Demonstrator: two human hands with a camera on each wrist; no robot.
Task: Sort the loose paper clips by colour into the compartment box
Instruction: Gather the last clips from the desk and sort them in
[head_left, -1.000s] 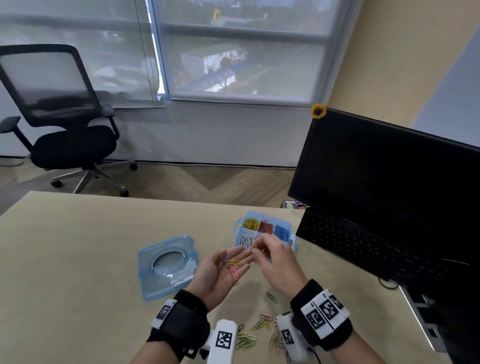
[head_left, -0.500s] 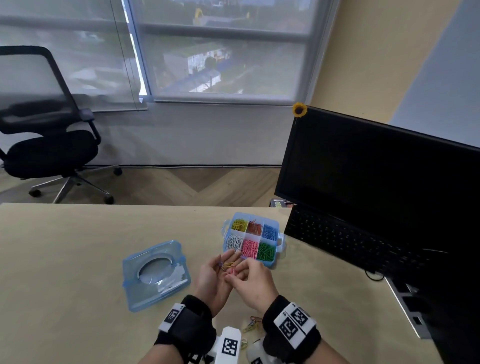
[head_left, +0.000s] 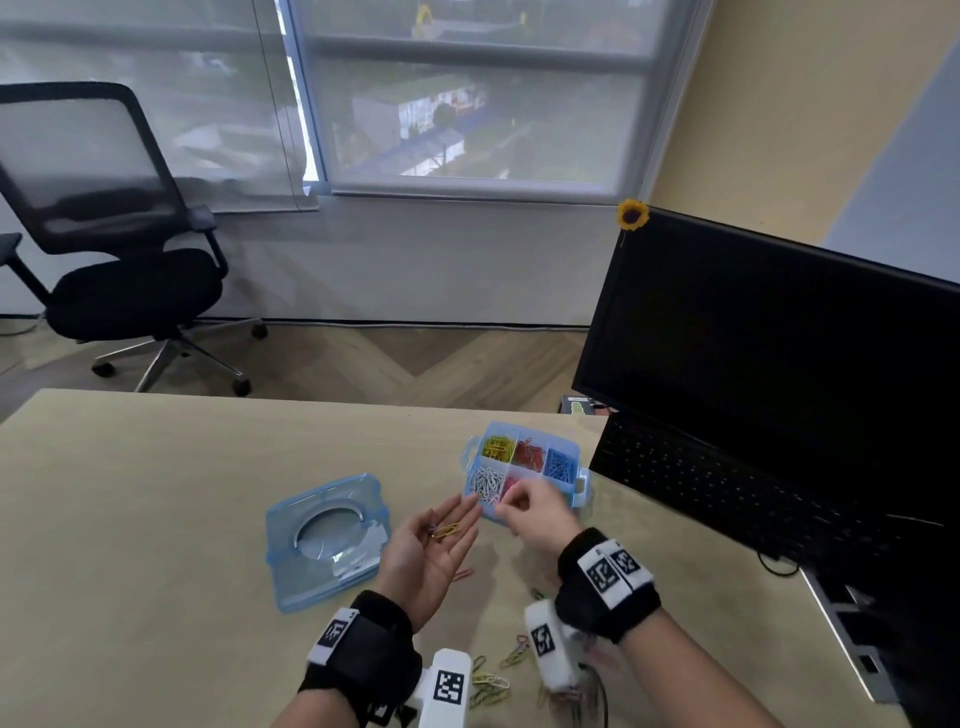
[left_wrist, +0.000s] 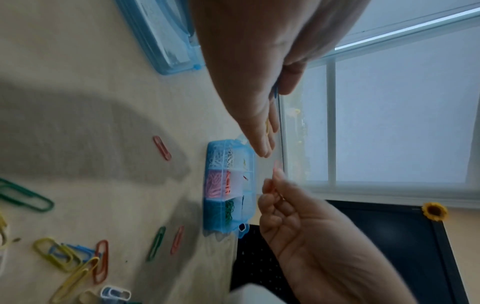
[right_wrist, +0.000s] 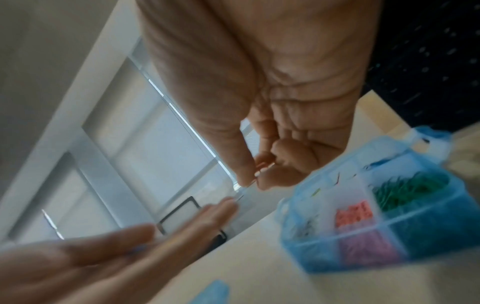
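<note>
The translucent blue compartment box (head_left: 575, 492) holds yellow, red, blue, white, pink and green clips, beside a black monitor (head_left: 779, 332) bearing a yellow sunflower (head_left: 632, 214).

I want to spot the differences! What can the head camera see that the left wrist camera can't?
Only the head view shows the office chair and the yellow clip lying flat on the open left hand. Only the left wrist view shows the green compartment and the pink clip pinched by the right hand. Both show the compartment box, its lid and the sunflower.
</note>
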